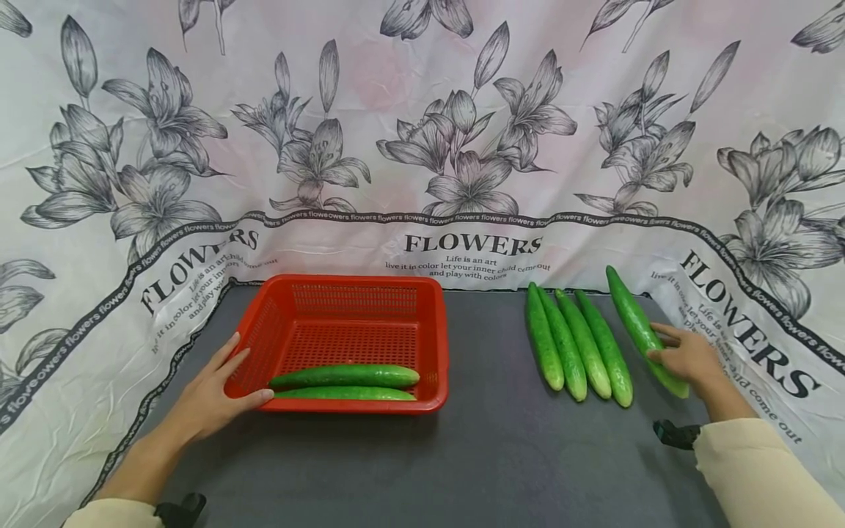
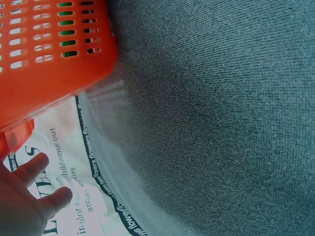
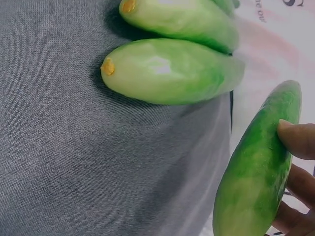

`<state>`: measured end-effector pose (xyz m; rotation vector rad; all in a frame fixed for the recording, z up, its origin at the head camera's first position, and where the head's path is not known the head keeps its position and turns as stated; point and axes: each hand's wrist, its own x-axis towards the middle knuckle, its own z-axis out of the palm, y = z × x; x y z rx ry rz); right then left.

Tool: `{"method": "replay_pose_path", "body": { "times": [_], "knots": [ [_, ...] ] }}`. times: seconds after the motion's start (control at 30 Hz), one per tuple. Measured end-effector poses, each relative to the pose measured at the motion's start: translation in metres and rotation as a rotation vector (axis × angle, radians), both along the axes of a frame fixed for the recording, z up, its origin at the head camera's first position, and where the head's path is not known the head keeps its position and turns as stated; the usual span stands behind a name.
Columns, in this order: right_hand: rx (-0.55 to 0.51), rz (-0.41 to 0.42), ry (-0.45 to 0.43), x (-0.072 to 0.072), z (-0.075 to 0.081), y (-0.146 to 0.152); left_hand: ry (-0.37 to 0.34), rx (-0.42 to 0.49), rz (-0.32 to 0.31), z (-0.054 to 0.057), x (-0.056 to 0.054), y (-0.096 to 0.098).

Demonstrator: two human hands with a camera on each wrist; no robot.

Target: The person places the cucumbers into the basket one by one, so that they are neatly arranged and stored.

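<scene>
A long green cucumber [image 1: 630, 308] is pinched in my right hand [image 1: 693, 363] at the right side of the table. In the right wrist view the thumb [image 3: 300, 140] presses one side of that cucumber [image 3: 251, 172], with the fingers on the other. My left hand [image 1: 207, 400] rests at the front left corner of a red plastic basket [image 1: 436, 345], its thumb over the rim and its fingers spread along the left side. Inside the basket, two cucumbers [image 1: 356, 376] lie side by side near the front wall.
Several more cucumbers [image 1: 544, 341] lie in a slanted row on the grey tabletop [image 1: 488, 447], just left of the held one. A flower-printed cloth [image 1: 475, 253] rises behind the table and along both sides.
</scene>
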<state>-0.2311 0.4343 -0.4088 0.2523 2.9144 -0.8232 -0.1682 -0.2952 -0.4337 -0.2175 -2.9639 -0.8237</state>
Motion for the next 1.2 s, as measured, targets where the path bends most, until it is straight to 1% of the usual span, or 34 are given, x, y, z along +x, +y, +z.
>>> {"method": "replay_pose_path", "body": {
  "times": [0.1,0.43,0.6,0.73,0.87,1.2],
  "knots": [
    [0.014,0.020,0.025,0.002,0.004,-0.003,0.001,-0.001,0.000,-0.001,0.000,0.000],
    [-0.012,0.059,0.070,0.007,0.018,-0.015,0.008,-0.013,-0.007,-0.003,-0.001,0.000],
    [-0.040,0.111,0.104,0.010,0.026,-0.022,0.011,-0.017,-0.003,-0.004,-0.001,-0.001],
    [-0.053,0.146,0.131,0.014,0.034,-0.029,0.019,-0.016,-0.001,-0.005,-0.001,0.000],
    [-0.039,0.173,0.157,0.018,0.044,-0.039,0.019,-0.014,0.002,-0.005,0.000,0.000],
    [-0.029,0.236,0.177,0.025,0.063,-0.062,0.020,-0.016,0.002,-0.003,0.001,0.001]
  ]
}}
